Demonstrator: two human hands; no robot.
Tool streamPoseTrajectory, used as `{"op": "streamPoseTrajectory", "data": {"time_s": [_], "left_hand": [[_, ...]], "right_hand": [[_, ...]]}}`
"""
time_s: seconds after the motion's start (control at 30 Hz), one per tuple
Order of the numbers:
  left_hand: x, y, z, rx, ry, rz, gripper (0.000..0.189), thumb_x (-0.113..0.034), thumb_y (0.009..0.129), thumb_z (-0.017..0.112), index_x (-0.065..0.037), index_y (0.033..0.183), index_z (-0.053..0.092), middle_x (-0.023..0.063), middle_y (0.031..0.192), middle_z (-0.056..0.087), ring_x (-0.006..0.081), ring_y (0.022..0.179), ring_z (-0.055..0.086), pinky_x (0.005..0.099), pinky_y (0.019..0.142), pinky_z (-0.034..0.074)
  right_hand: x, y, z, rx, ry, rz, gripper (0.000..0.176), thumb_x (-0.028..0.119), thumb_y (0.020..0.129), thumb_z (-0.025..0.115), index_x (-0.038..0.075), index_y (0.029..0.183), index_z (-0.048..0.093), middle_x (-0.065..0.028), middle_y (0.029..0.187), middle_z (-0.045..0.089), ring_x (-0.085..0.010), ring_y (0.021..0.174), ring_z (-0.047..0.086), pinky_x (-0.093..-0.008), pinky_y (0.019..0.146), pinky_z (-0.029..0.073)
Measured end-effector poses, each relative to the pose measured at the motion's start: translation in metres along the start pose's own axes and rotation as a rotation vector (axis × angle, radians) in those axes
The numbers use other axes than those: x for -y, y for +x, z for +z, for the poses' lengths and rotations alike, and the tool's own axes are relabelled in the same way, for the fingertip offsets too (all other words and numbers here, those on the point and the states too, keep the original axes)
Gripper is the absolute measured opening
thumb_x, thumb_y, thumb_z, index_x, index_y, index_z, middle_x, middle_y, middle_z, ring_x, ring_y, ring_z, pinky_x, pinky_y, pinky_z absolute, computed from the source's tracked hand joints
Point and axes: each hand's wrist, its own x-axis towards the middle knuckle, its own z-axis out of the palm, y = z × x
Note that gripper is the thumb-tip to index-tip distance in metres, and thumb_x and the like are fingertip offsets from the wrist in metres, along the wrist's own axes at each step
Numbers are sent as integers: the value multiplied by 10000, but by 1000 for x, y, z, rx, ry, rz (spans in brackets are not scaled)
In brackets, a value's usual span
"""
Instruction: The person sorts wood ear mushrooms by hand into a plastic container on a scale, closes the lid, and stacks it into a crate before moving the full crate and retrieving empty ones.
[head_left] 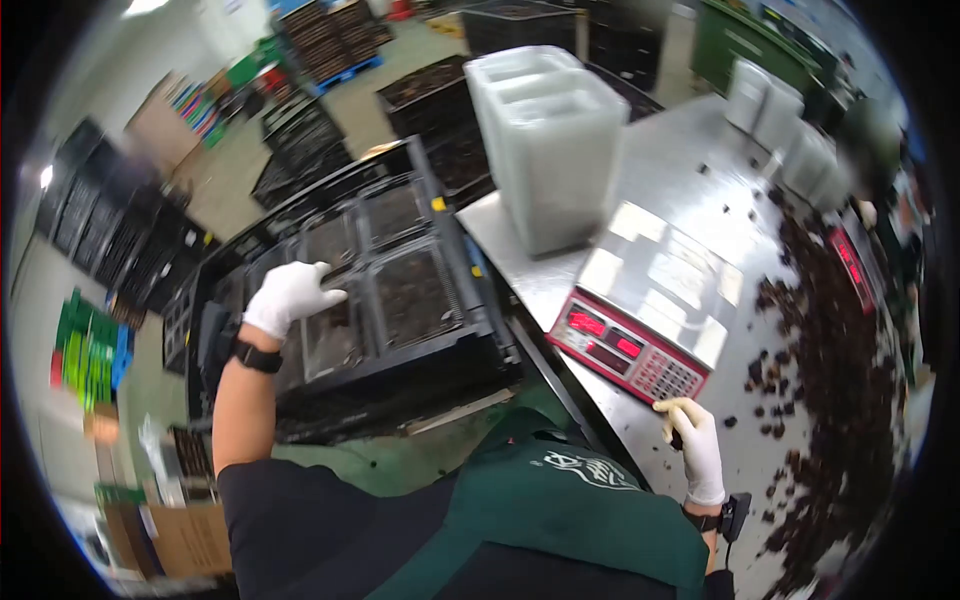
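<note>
My left hand (290,297), in a white glove, is over the black crate (400,365) on my left. Its fingers are spread, with nothing seen in them. Inside the crate are several clear plastic tubs (408,295) of dark contents. My right hand (693,440), also gloved, is just off the near corner of the red weighing scale (640,345). Its fingers are curled around a small dark brown piece (677,439), whose kind I cannot make out. The scale's red digits are lit but blurred, and its flat top plate carries pale patches.
Stacked translucent tubs (560,150) stand on the metal table (670,160) behind the scale. A long heap of dark brown pieces (845,400) covers the table's right side. Farther right are a second scale (852,268) and more tubs (770,105). Black crates (300,140) stand on the floor.
</note>
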Motion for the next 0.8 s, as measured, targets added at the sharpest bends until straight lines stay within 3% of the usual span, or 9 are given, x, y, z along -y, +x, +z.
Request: {"op": "streamPoseTrajectory", "data": {"time_s": [0.07, 0.2, 0.27, 0.33, 0.4, 0.5, 0.57, 0.73, 0.8], "left_hand": [[-51, 16, -61, -143, -40, 78, 503, -432, 858, 649, -63, 1200, 666, 198, 1036, 709, 374, 988, 670, 441, 882, 530], [-149, 88, -121, -944, -216, 793, 425, -189, 927, 595, -7, 1310, 564, 258, 1137, 656, 391, 1094, 627, 416, 938, 503], [-184, 155, -127, -1000, -188, 891, 457, -155, 951, 557, 15, 1371, 495, 281, 1169, 643, 405, 1130, 615, 412, 954, 496], [-217, 194, -124, -630, -331, 777, 450, -169, 954, 549, 17, 1363, 510, 284, 1206, 631, 401, 1158, 606, 420, 959, 487], [-224, 227, -131, -655, -116, 734, 288, -168, 956, 534, 33, 1127, 649, 268, 1025, 678, 433, 995, 646, 455, 840, 504], [-211, 256, -143, -475, -487, 789, 95, -53, 863, 649, 35, 898, 636, 93, 690, 627, 128, 587, 585, 301, 546, 460], [-212, 244, -156, -689, -312, 802, 215, -84, 789, 727, 3, 774, 532, 58, 648, 534, 147, 602, 517, 313, 591, 448], [-178, 267, -200, -493, -484, 639, 167, -142, 899, 685, 1, 941, 609, 71, 807, 620, 167, 751, 582, 310, 717, 488], [-192, 238, -208, -946, -534, 623, 235, -155, 963, 635, -8, 1146, 646, 117, 1037, 682, 173, 956, 636, 301, 852, 502]], "right_hand": [[-4, -9, -6, -51, 16, 16, 234, 123, 953, 523, -21, 1006, 700, 4, 650, 546, -63, 584, 476, -224, 557, 351], [-33, -13, -21, -45, 66, -42, 252, 145, 979, 529, -6, 1091, 697, 14, 760, 603, -53, 647, 507, -217, 613, 424], [-48, -25, -25, -60, 213, -54, 250, 174, 992, 543, -4, 1104, 679, 27, 735, 567, -52, 645, 487, -220, 601, 411], [-78, -36, -35, -106, 178, -32, 241, 159, 993, 537, -6, 1107, 670, 20, 713, 547, -47, 642, 475, -212, 593, 398], [-90, -61, -47, -178, 294, 23, 236, 155, 990, 536, -3, 1093, 677, 20, 714, 551, -48, 643, 476, -212, 590, 395], [-141, -93, -67, -361, 335, 36, 236, 200, 990, 555, 32, 1093, 685, 16, 700, 586, -46, 609, 505, -213, 558, 418], [-164, -118, -83, -481, 388, 62, 234, 196, 986, 562, 31, 1097, 686, 15, 703, 591, -47, 622, 512, -212, 565, 422], [-189, -158, -131, -711, 341, 121, 220, 175, 966, 591, 30, 1103, 682, 12, 743, 629, -53, 661, 537, -208, 598, 435], [-203, -155, -159, -831, 313, 116, 196, 107, 932, 598, 42, 1096, 684, 6, 788, 655, -59, 697, 560, -224, 626, 454]]}}
